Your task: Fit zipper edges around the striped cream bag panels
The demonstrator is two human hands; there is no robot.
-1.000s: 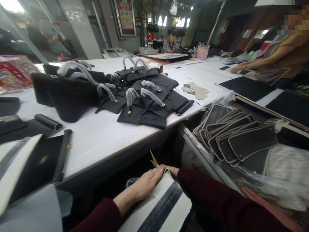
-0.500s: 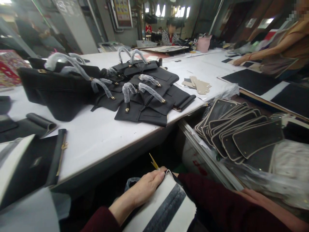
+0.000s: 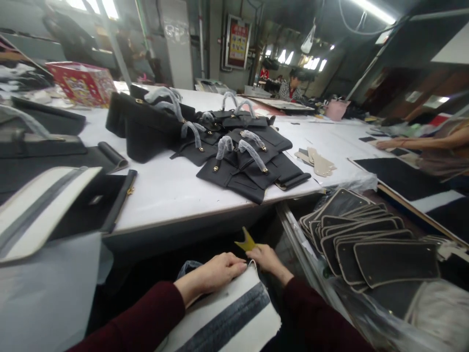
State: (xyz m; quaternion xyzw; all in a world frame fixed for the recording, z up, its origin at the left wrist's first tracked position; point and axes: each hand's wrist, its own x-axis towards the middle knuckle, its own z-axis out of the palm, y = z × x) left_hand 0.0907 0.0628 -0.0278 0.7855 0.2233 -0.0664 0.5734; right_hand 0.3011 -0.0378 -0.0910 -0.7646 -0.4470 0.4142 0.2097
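A white panel with a dark grey stripe [image 3: 227,313] lies in front of me, and its upper edge reaches my hands. My left hand [image 3: 216,274] lies across that edge, fingers together, gripping the panel. My right hand [image 3: 268,259] is just beyond the panel's corner, with a small yellow tool [image 3: 246,240] at its fingertips. The tool's pointed yellow part shows, and the rest is hidden. Dark red sleeves cover both forearms.
A white cutting table's edge [image 3: 190,212] runs just beyond my hands, with black handbags [image 3: 234,176] piled on it. A stack of dark stitched panels [image 3: 381,259] lies in a bin at right. A co-worker's arm [image 3: 414,143] reaches across another table.
The view has swung so everything sits further right and lower. My right hand now shows beside the yellow tool at the panel's corner, and the panel lies lower in view.
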